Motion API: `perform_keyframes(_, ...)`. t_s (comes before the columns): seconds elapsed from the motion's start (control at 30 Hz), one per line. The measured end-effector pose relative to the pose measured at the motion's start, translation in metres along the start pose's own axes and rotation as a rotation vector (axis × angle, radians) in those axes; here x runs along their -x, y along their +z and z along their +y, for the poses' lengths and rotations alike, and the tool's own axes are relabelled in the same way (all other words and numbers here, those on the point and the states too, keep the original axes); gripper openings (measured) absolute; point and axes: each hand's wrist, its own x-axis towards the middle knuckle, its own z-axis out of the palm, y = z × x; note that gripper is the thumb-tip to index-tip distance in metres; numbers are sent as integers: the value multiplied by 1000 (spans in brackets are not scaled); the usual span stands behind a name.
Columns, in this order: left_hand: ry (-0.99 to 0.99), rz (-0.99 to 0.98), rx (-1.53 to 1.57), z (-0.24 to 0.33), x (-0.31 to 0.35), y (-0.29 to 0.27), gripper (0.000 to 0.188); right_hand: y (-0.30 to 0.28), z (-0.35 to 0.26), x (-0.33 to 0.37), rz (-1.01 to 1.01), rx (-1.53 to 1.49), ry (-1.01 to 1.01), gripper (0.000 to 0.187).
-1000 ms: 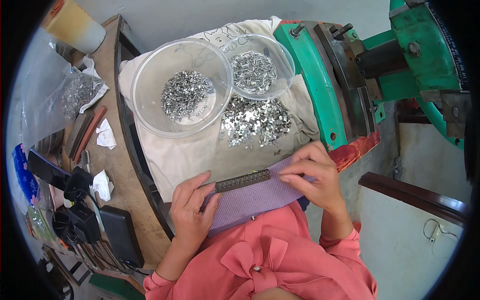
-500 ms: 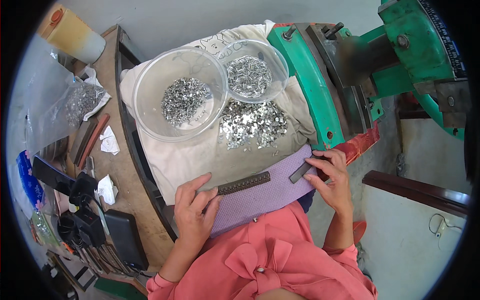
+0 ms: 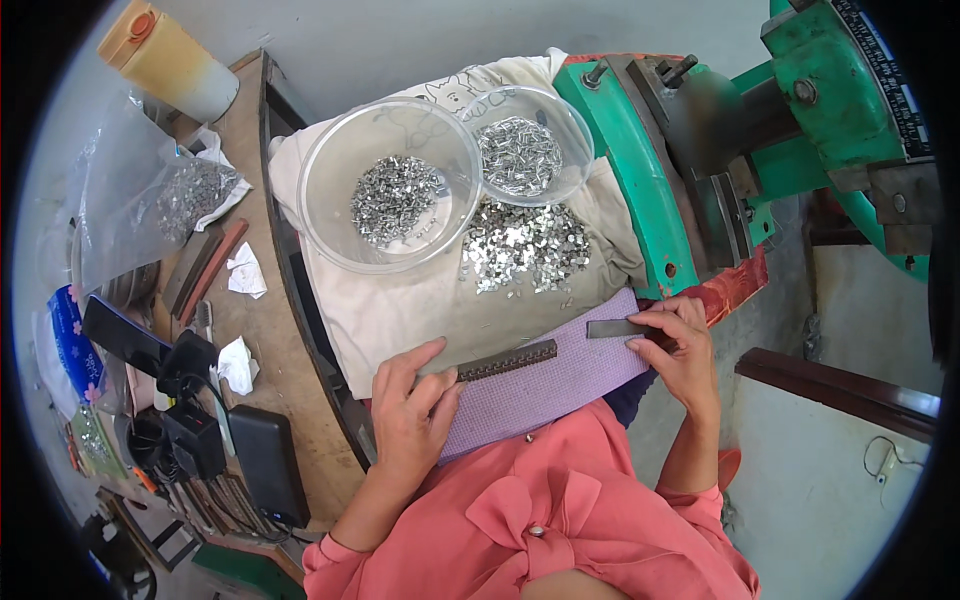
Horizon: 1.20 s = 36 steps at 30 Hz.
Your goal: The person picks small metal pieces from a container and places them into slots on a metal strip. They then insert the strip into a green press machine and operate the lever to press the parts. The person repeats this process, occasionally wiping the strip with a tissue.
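Note:
My left hand point(image 3: 412, 410) is closed on the left end of a dark, slotted metal bar point(image 3: 508, 361), which lies over a purple checked cloth point(image 3: 520, 400). Its thumb and fingertips pinch that end. In my right hand point(image 3: 682, 350) is a flat dark metal strip point(image 3: 612, 328), gripped by its right end between thumb and fingers; the strip's left end points toward the slotted bar, apart from it. Beyond the bar lies a loose pile of small shiny metal pieces point(image 3: 525, 245) on a beige cloth point(image 3: 400, 320).
Behind the pile stand a large clear tub point(image 3: 312, 215) and a smaller clear tub point(image 3: 585, 160), both holding small metal parts. A green machine press point(image 3: 640, 220) stands at the right. On the wooden table point(image 3: 300, 420) at left are a phone point(image 3: 120, 335), a black box point(image 3: 268, 465) and crumpled tissues point(image 3: 238, 365).
The flat strip in my right hand has turned from slanted to nearly level. The whole scene has shifted slightly rightward in the view. My left hand keeps its grip on the slotted bar.

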Motion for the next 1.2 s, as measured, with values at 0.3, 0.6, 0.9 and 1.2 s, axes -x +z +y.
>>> perform_keyframes(0.3, -1, 11, 24, -1, 1, 0, 24, 1, 0, -2, 17, -26, 13, 37)
perform_keyframes(0.6, -26, -20, 32, 0, -1, -1, 24, 3, 3, 0, 37, -23, 5, 34)
perform_keyframes(0.9, -15, 2, 0, -3, -1, 2, 24, 3, -2, -1, 59, -17, -5, 32)
perform_keyframes(1.2, -36, -15, 26, 0, 0, 0, 24, 11, -15, 7, 184, 54, -106, 26)
